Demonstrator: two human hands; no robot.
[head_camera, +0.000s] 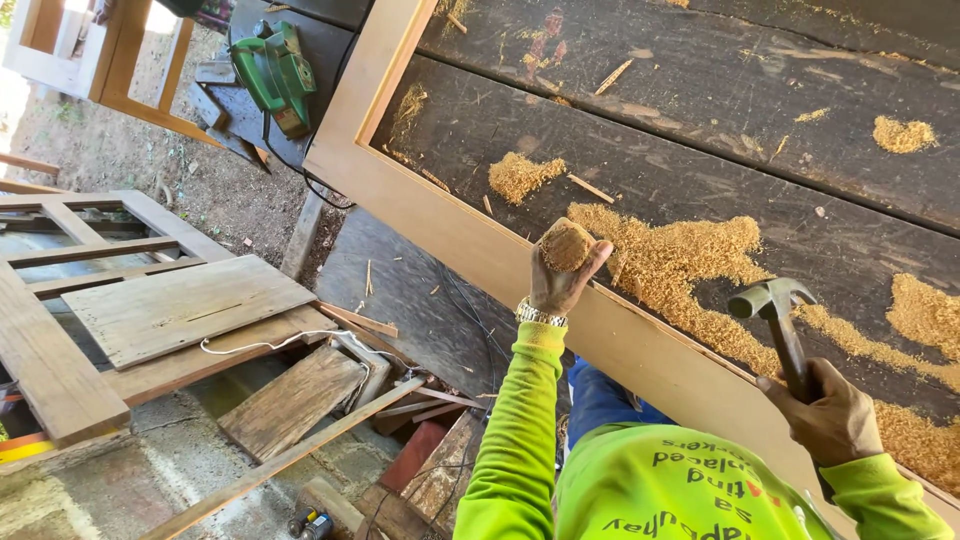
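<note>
Left grip: left hand (558, 280) closed round a clump of sawdust (567, 244), raised over the frame rail (470, 235).
Right grip: right hand (828, 418) wrapped on the hammer (778, 318) handle, head up, clear of the wood.
Worktop: dark planks (700, 110) strewn with sawdust piles.
Beyond: green power saw (274, 72) lying aside.

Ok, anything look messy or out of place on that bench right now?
Yes: sawdust lies in loose heaps across the dark bench inside the wooden frame, beside the hammer.
</note>
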